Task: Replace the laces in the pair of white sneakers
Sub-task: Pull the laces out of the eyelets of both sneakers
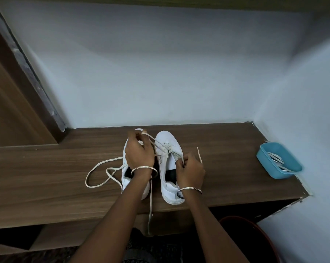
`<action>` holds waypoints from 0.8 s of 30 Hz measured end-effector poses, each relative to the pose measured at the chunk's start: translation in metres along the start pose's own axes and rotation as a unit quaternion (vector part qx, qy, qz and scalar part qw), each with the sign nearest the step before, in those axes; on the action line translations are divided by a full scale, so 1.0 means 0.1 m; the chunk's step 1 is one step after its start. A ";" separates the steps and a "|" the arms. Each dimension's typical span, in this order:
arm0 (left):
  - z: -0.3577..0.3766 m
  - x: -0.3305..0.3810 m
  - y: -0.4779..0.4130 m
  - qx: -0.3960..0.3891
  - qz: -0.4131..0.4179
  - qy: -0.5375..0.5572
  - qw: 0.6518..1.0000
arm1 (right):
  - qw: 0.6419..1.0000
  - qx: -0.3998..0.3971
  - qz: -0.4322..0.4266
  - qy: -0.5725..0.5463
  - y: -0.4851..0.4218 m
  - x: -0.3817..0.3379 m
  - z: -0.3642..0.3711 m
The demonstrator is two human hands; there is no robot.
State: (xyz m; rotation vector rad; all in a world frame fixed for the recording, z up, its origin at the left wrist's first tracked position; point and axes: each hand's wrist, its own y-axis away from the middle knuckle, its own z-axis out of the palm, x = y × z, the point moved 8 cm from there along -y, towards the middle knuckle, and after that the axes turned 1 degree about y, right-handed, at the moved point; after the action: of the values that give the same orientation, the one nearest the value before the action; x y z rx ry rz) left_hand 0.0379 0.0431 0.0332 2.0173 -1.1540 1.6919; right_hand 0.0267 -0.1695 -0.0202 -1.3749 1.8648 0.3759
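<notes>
Two white sneakers stand side by side on the wooden shelf [46,168], toes toward the wall. My left hand [139,152] hovers over the left sneaker [126,179] and pinches a lace strand that runs to the right sneaker [170,179]. My right hand [190,171] rests on the right sneaker's tongue and pinches the other end of that lace [161,147], whose tip sticks up at its right. A loose off-white lace [101,171] lies looped on the shelf left of the shoes. Another strand hangs over the shelf's front edge between the shoes.
A blue plastic tub [262,154] holding white laces [276,161] sits at the shelf's right end near the wall corner. A pale wall stands directly behind the shoes. A wooden door frame [27,76] rises at the left. A reddish-brown round rim [255,234] shows below right.
</notes>
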 end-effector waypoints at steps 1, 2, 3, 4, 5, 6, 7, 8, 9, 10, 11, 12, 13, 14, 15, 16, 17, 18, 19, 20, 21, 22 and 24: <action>-0.05 0.00 -0.06 0.011 -0.006 0.012 1.000 | 1.000 -0.003 0.007 0.006 0.00 0.02 0.00; -0.09 -0.03 -0.12 0.017 -0.013 0.024 0.999 | 1.000 -0.004 0.013 0.008 0.00 0.03 0.01; -0.13 -0.07 -0.18 0.020 -0.022 0.034 0.999 | 1.000 -0.006 0.016 0.009 0.00 0.03 0.01; -0.18 -0.13 -0.24 0.023 -0.032 0.039 0.998 | 1.000 -0.007 0.015 0.012 0.00 0.03 0.02; -0.23 -0.18 -0.30 0.026 -0.038 0.044 0.998 | 1.000 -0.007 0.014 0.016 0.00 0.02 0.02; -0.26 -0.26 -0.35 0.025 -0.045 0.052 0.997 | 1.000 -0.007 0.013 0.020 0.00 0.02 0.02; -0.30 -0.34 -0.40 0.024 -0.052 0.062 0.996 | 1.000 -0.007 0.012 0.023 0.00 0.02 0.03; -0.34 -0.43 -0.45 0.025 -0.062 0.065 0.996 | 1.000 -0.006 0.011 0.025 0.00 0.02 0.03; -0.39 -0.52 -0.50 0.028 -0.073 0.064 0.995 | 1.000 -0.006 0.011 0.026 0.00 0.02 0.02; -0.44 -0.60 -0.54 0.032 -0.084 0.063 0.994 | 1.000 -0.006 0.011 0.026 0.01 0.01 0.02; -0.48 -0.70 -0.57 0.031 -0.099 0.063 0.993 | 1.000 -0.005 0.011 0.027 0.01 0.01 0.02; -0.52 -0.77 -0.60 0.029 -0.111 0.065 0.991 | 1.000 -0.004 0.009 0.028 0.01 0.01 0.01; -0.58 -0.78 -0.61 0.030 -0.121 0.066 0.990 | 1.000 -0.003 0.007 0.028 0.01 0.00 0.01; -0.62 -0.85 -0.62 0.029 -0.138 0.064 0.988 | 1.000 -0.002 0.006 0.029 0.01 0.00 0.00; -0.67 -0.94 -0.63 0.032 -0.157 0.059 0.985 | 1.000 -0.002 0.006 0.029 0.01 -0.01 0.00; -0.71 -1.02 -0.63 0.033 -0.175 0.045 0.983 | 1.000 -0.002 0.007 0.030 0.01 0.00 0.00; -0.75 -1.14 -0.63 0.025 -0.195 0.020 0.980 | 1.000 -0.002 0.008 0.030 0.01 0.00 0.00; -0.77 -1.25 -0.63 0.009 -0.216 -0.003 0.976 | 1.000 -0.003 0.010 0.029 0.01 0.00 0.01; -0.78 -1.33 -0.61 -0.020 -0.234 -0.021 0.972 | 1.000 -0.004 0.012 0.028 0.01 0.00 0.01; -0.75 -1.35 -0.58 -0.061 -0.246 -0.038 0.967 | 1.000 -0.004 0.012 0.028 0.01 0.00 0.01; -0.70 -1.33 -0.54 -0.105 -0.247 -0.051 0.962 | 0.999 -0.004 0.013 0.029 0.01 0.01 0.01; -0.65 -1.25 -0.50 -0.139 -0.236 -0.056 0.960 | 0.999 -0.004 0.013 0.031 0.01 0.01 0.01; -0.60 -0.94 -0.45 -0.158 -0.173 -0.066 0.970 | 0.999 -0.004 0.016 0.038 0.01 0.01 0.02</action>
State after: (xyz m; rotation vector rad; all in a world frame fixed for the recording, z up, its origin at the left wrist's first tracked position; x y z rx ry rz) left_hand 0.0275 0.1486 -0.0233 2.0048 -0.9660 1.1440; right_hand 0.0264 -0.1689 -0.0223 -1.3830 1.9508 0.3519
